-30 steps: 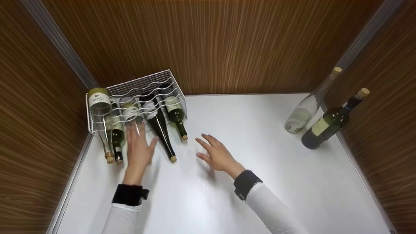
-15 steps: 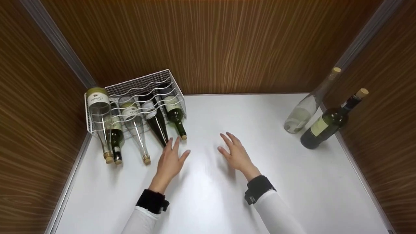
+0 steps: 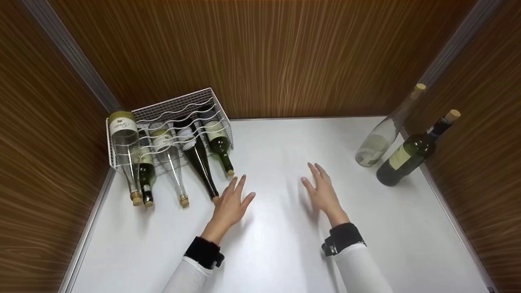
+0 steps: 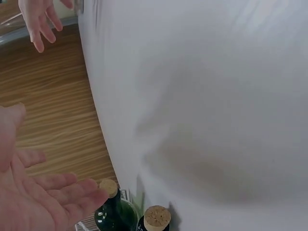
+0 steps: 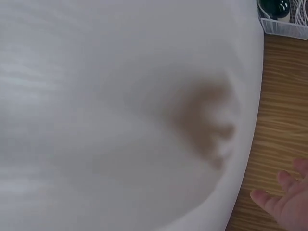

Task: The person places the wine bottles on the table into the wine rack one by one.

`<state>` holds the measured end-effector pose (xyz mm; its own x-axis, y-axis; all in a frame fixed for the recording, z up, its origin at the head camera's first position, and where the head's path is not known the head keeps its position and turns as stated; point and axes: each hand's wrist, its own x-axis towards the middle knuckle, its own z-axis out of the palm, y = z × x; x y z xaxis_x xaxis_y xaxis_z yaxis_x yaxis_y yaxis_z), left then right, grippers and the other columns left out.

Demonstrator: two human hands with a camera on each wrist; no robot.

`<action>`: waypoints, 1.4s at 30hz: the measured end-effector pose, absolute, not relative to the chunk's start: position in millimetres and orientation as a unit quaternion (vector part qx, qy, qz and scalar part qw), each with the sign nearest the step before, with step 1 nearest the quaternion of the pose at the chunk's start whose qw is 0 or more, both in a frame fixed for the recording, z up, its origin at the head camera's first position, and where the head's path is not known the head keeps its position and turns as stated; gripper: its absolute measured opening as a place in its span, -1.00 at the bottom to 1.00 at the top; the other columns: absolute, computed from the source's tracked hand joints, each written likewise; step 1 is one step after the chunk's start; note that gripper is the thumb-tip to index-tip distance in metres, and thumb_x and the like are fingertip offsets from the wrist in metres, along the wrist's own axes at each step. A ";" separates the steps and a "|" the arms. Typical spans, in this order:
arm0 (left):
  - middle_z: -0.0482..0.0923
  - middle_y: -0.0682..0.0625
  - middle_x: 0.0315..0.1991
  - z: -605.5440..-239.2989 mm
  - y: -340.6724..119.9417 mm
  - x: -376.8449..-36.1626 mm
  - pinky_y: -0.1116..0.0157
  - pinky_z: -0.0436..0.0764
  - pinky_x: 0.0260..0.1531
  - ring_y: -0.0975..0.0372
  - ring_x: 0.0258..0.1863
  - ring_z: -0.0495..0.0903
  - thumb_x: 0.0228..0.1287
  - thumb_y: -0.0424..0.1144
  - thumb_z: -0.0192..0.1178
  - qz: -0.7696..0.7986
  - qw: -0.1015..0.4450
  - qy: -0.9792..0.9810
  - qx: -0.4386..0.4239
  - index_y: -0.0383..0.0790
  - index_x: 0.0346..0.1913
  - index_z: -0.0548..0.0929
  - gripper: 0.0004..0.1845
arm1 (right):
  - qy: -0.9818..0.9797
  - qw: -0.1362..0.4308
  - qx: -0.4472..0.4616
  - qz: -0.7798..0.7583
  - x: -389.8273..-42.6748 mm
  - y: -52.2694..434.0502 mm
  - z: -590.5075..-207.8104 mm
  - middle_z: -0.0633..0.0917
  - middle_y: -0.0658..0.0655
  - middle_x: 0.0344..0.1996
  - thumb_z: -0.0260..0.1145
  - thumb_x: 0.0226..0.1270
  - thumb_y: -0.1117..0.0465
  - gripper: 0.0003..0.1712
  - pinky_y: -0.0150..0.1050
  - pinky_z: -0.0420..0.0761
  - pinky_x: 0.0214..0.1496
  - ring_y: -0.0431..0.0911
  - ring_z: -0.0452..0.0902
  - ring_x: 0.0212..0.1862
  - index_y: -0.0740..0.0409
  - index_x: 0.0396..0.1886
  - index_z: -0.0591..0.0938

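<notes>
My left hand (image 3: 231, 206), fingers spread, hovers near the corks of two bottles in the head view and holds nothing. The nearest are a long dark bottle (image 3: 198, 160), its cork partly hidden by the hand, and a green wine bottle (image 3: 220, 145). Both lie with their necks toward me in a white wire rack (image 3: 173, 99). Farther right, my right hand (image 3: 324, 196) is over the white table with its fingers apart and nothing in it. A clear bottle (image 3: 373, 146) and a corked green wine bottle (image 3: 401, 158) stand upright to its right.
Also in the rack lie a clear bottle (image 3: 166, 148), another green bottle (image 3: 146, 169) and, highest at the left, a large clear bottle (image 3: 124, 134). Wood-patterned walls (image 3: 264, 57) enclose the white table (image 3: 264, 252) at the back and both sides.
My left hand has moved right, away from the clear bottle in the rack, whose neck now shows. The right hand has also shifted right, toward the standing bottles.
</notes>
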<state>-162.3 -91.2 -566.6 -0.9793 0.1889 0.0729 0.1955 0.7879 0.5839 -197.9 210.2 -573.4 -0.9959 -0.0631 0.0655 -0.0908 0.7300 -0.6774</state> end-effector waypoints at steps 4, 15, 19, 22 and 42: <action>0.13 -0.29 0.46 -566.0 -83.5 -162.3 -0.14 0.29 0.27 -0.17 0.39 0.20 0.49 0.19 -0.06 -0.374 -0.027 -0.921 -0.103 -0.14 0.54 0.14 -0.26 | -0.923 0.032 0.019 0.384 -199.3 231.6 -571.1 0.07 0.34 0.49 0.00 0.55 -0.14 -0.29 0.23 0.03 0.43 0.26 -0.06 0.48 0.19 0.48 0.23; 0.10 -0.19 0.49 -563.0 -54.6 -163.7 -0.03 0.15 0.37 -0.06 0.44 0.13 0.50 0.22 -0.12 -0.452 -0.091 -0.880 -0.112 -0.14 0.55 0.08 -0.25 | -0.897 0.095 -0.072 0.425 -196.6 288.5 -566.2 0.17 0.42 0.41 0.03 0.57 -0.03 -0.34 0.12 0.03 0.46 0.27 0.02 0.45 0.34 0.42 0.25; 0.10 -0.20 0.49 -561.3 -42.3 -163.7 -0.02 0.13 0.38 -0.05 0.45 0.11 0.50 0.23 -0.15 -0.448 -0.100 -0.880 -0.125 -0.14 0.55 0.10 -0.25 | -0.886 0.122 -0.108 0.433 -192.8 306.4 -562.3 0.21 0.43 0.39 0.03 0.56 0.01 -0.36 0.11 0.05 0.45 0.27 0.05 0.44 0.35 0.41 0.25; 0.10 -0.19 0.49 -559.3 -34.8 -163.7 -0.02 0.14 0.38 -0.04 0.46 0.10 0.51 0.22 -0.15 -0.447 -0.105 -0.879 -0.133 -0.13 0.54 0.12 -0.27 | -0.880 0.140 -0.131 0.435 -190.0 318.2 -558.3 0.24 0.43 0.37 0.03 0.56 0.01 -0.36 0.12 0.08 0.43 0.27 0.08 0.42 0.36 0.41 0.25; 0.09 -0.17 0.50 -557.1 -13.9 -163.3 -0.07 0.13 0.37 -0.04 0.46 0.10 0.47 0.28 -0.15 -0.422 -0.118 -0.887 -0.148 -0.07 0.54 0.16 -0.25 | -0.774 0.181 -0.363 0.485 -199.4 398.8 -509.0 -0.10 0.26 0.52 0.24 0.31 -0.20 0.10 -0.18 -0.05 0.49 0.04 -0.13 0.51 0.02 0.55 -0.24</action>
